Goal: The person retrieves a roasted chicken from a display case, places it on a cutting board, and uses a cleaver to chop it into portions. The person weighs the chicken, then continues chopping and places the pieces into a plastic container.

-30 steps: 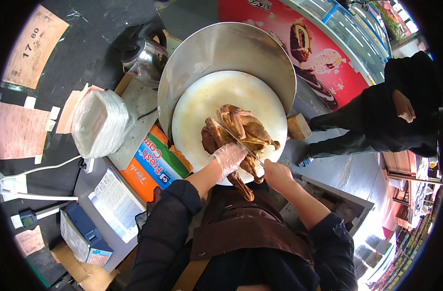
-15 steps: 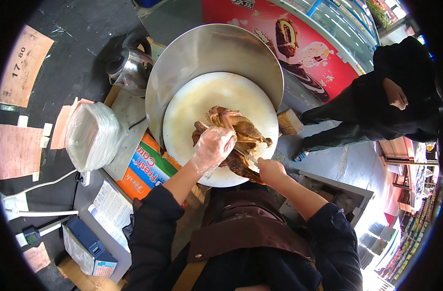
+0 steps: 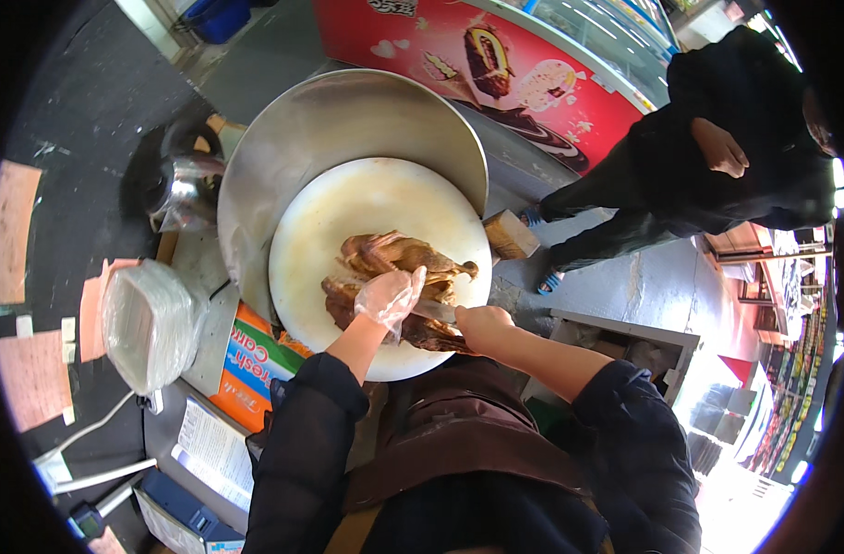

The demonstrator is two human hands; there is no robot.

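A browned cooked duck lies on a round white chopping board, with a gap running lengthwise between its two parts. My left hand, in a clear plastic glove, is closed on the near part by the gap; its fingertips are partly hidden. In my right hand, which is bare, I grip a knife by its handle. The blade points left into the gap, close to my left hand, and its tip is hidden there.
A curved metal guard stands round the board's far and left sides. Left are a kettle, a stack of clear plastic containers and a colourful box. A person stands right, beside a red freezer.
The view has shifted, moving the board left and lower in the picture. My left hand has moved nearer the knife, and the gap between the duck's parts shows wider.
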